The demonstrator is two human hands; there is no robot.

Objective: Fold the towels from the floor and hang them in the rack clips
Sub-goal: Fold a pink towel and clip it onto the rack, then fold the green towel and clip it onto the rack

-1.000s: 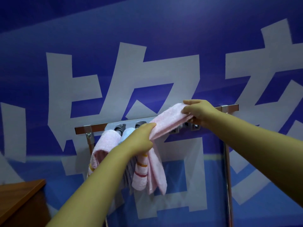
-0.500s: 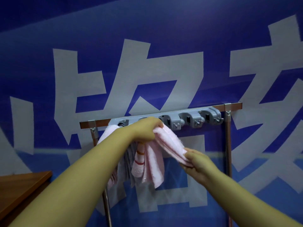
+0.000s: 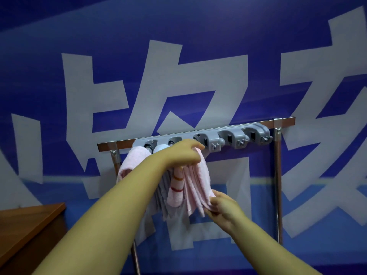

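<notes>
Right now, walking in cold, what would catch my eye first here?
Probably the two bare hands working a pink towel in the middle: the left hand grips its top just under the grey rack clips, and the right hand pinches its lower end. Behind everything, a blue wall with huge pale characters fills the view. Left of the hands, another pink towel hangs from the first clip.

we count two bare hands, left (image 3: 179,154) above right (image 3: 221,204), one grey plastic clip rail (image 3: 206,137) with five round clips, two chrome rack posts (image 3: 278,175).
</notes>
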